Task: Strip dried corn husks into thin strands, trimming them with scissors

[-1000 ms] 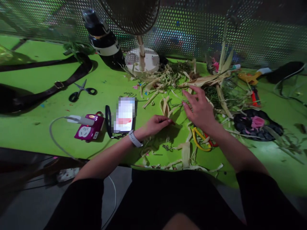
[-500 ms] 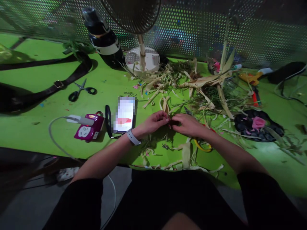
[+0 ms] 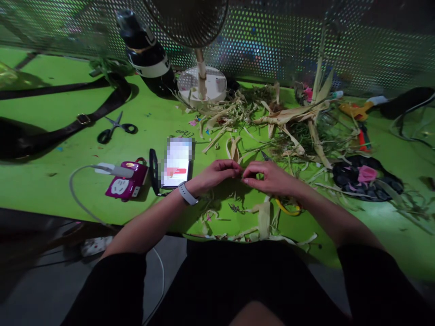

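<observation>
Over the green table (image 3: 152,122), my left hand (image 3: 220,174) and my right hand (image 3: 267,176) meet with fingertips pinched together. Whatever lies between them is too small and dark to name. Just beyond my fingers a pale dried husk strip (image 3: 233,147) stands curled. A pointed metal blade tip (image 3: 265,156) shows past my right hand, and a yellow loop (image 3: 288,208) pokes out below that wrist; my arm hides whether they belong together. Nearer my body lies a flat piece of husk (image 3: 264,219) among scraps.
Dried husks and stems (image 3: 288,115) are heaped at the back right. A black dish (image 3: 340,181) with a pink flower (image 3: 367,174) sits rightward. Leftward are a phone (image 3: 176,158), a purple power adapter (image 3: 125,183), and black-handled scissors (image 3: 117,129). A fan (image 3: 201,74) and bottle (image 3: 147,59) stand behind.
My right hand has shifted slightly right and its fingers arch more, opening a gap between thumb and index finger. My left fingers have straightened a little. The fingertips still meet.
</observation>
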The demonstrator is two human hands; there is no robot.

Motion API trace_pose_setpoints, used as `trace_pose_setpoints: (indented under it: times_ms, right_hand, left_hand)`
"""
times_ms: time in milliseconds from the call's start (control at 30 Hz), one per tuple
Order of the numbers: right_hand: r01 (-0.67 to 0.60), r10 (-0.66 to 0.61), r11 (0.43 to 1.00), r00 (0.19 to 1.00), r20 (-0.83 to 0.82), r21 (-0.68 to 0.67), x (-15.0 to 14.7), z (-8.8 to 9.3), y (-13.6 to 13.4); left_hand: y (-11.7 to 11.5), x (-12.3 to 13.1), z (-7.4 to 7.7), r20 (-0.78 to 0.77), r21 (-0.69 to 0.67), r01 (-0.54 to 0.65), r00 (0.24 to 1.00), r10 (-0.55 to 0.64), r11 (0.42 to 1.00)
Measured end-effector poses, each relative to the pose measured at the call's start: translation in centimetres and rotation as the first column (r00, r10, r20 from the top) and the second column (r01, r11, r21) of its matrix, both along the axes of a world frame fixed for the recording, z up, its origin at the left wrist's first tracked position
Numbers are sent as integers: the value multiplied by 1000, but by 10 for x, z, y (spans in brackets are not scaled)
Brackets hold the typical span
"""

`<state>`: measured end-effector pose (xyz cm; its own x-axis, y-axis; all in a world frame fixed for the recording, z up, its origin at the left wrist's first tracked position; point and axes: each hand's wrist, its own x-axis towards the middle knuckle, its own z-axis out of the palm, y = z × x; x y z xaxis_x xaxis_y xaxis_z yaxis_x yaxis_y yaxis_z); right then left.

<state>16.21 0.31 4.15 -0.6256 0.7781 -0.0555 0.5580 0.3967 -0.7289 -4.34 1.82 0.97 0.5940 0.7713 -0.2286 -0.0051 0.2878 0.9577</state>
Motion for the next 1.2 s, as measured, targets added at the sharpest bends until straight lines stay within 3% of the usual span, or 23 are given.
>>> trace_pose_setpoints:
  times_ms: [267, 433, 500, 633, 700, 833, 933, 1033, 1100, 1200]
  right_hand:
    - [102, -100, 995, 992, -78, 22, 0, 0, 4]
    - [209, -209, 978, 978, 9, 6, 2, 3, 5]
    - [180, -178, 983, 982, 55, -28, 3, 7, 4]
    - [-45, 51, 994, 997, 63, -97, 5, 14, 1]
    - [-31, 30, 998, 999, -14, -62, 6, 13, 2]
    - [234, -219, 972, 932, -288, 20, 7, 1, 8]
    - [92, -163, 974, 918, -361, -205, 3, -9, 11]
    - [19, -146, 944, 920, -364, -331, -1, -16, 11]
    - [29, -143, 948, 928, -343, -318, -3, -18, 10]
    - [48, -149, 951, 936, -320, -305, -4, -20, 9]
  left_hand:
    - [0, -3, 4, -51, -61, 133, 989, -136, 989]
    - [2, -3, -2, -39, -70, 83, 996, -86, 994]
    - [3, -4, -3, -13, -112, 24, 1000, -25, 993]
    - [5, -5, -3, 31, -148, -63, 997, 68, 987]
    - [6, -6, -3, 47, -122, -15, 999, 21, 992]
    - [5, -8, 0, 12, -3, 144, 990, -144, 990]
    - [4, -10, 3, -77, 175, 228, 973, -217, 958]
    - [5, -13, 8, -230, 445, 309, 947, -226, 841]
    - [4, -14, 10, -323, 636, 344, 932, -167, 691]
    - [-1, -14, 12, -386, 844, 335, 922, 42, 418]
